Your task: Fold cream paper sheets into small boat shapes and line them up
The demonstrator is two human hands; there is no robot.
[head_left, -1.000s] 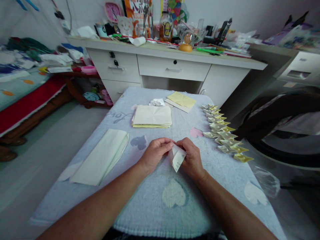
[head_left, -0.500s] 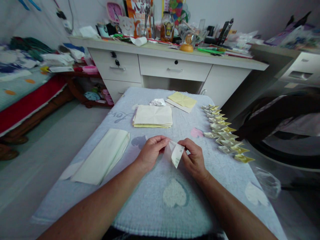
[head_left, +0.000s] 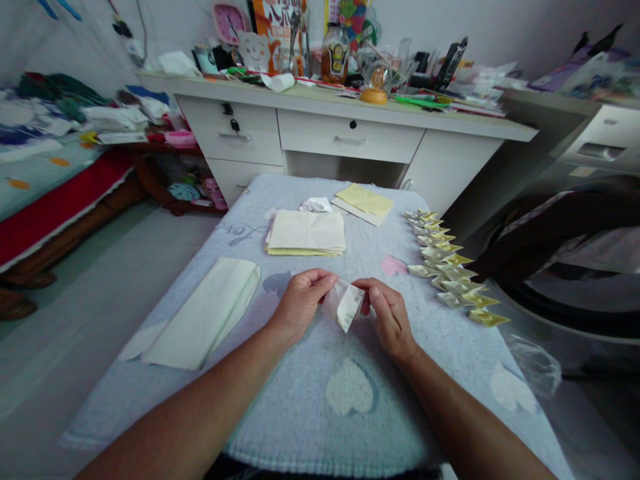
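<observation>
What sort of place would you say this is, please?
It looks like a lived-in room at home, probably a bedroom: a bed stands at the left, a cluttered white desk ahead, and what seems to be a washing machine at the right.

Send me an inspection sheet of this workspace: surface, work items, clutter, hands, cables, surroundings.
Surface: pale blue cloth with heart patterns.
Work items: small folded paper between the hands; paper stack ahead; folded paper boats lined up at right; long folded sheets at left.
Clutter: crumpled white paper behind the stack; clear plastic bag by the right edge.
Hands: left hand pinches the small paper; right hand at its right edge, grip unclear.
Cables: cord on the wall, upper left.
Surroundings: crowded white desk beyond; bed left; washing machine right.
</observation>
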